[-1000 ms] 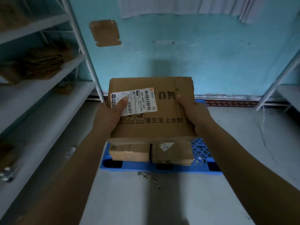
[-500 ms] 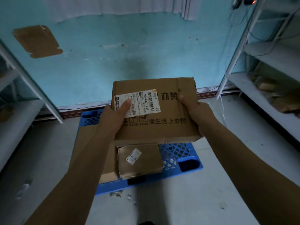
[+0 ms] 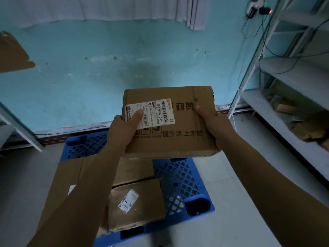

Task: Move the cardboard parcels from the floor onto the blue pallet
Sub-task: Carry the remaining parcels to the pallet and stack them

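While you hold the brown cardboard parcel with the white barcode label (image 3: 169, 122) up in the air, your left hand (image 3: 124, 129) clamps its left edge with the thumb pressed on the label, and your right hand (image 3: 213, 125) clamps the right edge with the thumb on top; both hands are closed on the box and carry all its weight, and it hangs above the far half of the blue plastic lattice pallet (image 3: 179, 179), touching nothing below. Your main risk is the landing spot: the small paper-wrapped brown parcel with a white sticker (image 3: 137, 202) and the large flat brown carton (image 3: 74, 175) already fill the left and near part of the pallet, so if you lower without aiming at the bare lattice on the right, the box may come down half on another parcel and tip or slide off toward the grey floor (image 3: 240, 211). Its far right corner looks torn, so a squeeze there could crumple further and loosen your hold. The white metal shelving (image 3: 284, 90) stands near on your right; a wide swing could clip it. Compared with half a second ago, your grip reads the same, but the view has dropped and drawn closer, so more of the pallet's near corner and the parcels on it now shows beneath the box.
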`<state>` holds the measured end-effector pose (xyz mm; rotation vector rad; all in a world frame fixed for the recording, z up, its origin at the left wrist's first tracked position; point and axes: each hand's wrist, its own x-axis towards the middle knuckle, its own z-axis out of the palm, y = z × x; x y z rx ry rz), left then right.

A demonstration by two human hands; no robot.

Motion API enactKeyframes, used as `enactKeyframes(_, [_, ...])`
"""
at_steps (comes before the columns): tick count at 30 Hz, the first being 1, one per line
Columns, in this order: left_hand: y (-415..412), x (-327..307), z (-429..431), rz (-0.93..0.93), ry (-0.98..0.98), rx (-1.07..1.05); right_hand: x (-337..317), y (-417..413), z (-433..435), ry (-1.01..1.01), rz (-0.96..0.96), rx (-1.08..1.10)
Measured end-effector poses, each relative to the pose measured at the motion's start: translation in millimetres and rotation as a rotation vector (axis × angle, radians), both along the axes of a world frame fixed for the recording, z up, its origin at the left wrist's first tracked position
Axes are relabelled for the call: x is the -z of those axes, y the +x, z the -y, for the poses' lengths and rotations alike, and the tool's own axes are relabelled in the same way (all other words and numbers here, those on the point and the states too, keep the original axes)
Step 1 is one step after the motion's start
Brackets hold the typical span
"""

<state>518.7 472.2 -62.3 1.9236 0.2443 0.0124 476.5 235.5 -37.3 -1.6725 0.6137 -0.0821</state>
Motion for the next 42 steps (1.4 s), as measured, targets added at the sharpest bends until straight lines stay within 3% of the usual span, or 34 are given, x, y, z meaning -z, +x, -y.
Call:
enactKeyframes(14, [100, 6, 105, 0.004, 0.061, -0.176, 11, 135, 106, 0.046, -0.019, -0.146])
enactKeyframes(20, [113, 29, 198, -0.045, -0.046, -0.335, 10, 181, 198, 0.014, -0.035, -0.303])
enactKeyframes(27, [138, 45, 309, -0.156, -0.141, -0.381, 12, 223, 303, -0.065, -0.057, -0.384])
enactKeyframes(33, [153, 51, 328, -0.184, -0.142, -0.465, 30, 260, 321, -0.014, -0.127, -0.463])
enactKeyframes(42, [196, 64, 326, -0.195, -0.102, -0.642, 48, 346, 305, -0.108, -0.13, -0.658])
